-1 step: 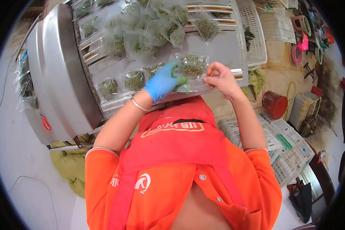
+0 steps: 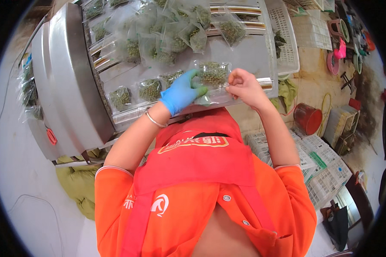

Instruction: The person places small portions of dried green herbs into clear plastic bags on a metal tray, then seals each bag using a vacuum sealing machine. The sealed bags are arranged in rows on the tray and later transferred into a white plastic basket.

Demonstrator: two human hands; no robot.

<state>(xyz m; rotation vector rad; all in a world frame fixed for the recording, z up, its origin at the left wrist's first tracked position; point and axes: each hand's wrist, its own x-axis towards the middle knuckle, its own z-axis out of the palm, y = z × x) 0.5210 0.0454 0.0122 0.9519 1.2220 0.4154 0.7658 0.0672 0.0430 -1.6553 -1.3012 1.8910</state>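
My left hand (image 2: 182, 92), in a blue glove with green-stained fingers, closes on the left edge of a clear bag of small green berries (image 2: 214, 73). My right hand (image 2: 243, 88), bare, pinches the lower right edge of that bag. It lies at the front edge of a steel machine bed (image 2: 227, 51). To its left, bags (image 2: 150, 89) (image 2: 120, 97) sit in a row along a metal bar, one partly behind my left hand. A heap of similar bags (image 2: 150, 30) covers the back of the bed.
A steel housing (image 2: 68, 77) forms the left side, with red scissors (image 2: 51, 136) and more bags (image 2: 29, 94) beyond it. At right are a white crate (image 2: 283, 38), a red bucket (image 2: 308, 118) and stacked crates (image 2: 317, 167). Green cloth (image 2: 77, 190) lies low at left.
My right hand has shifted very slightly leftward on the bag. The other things look the same.
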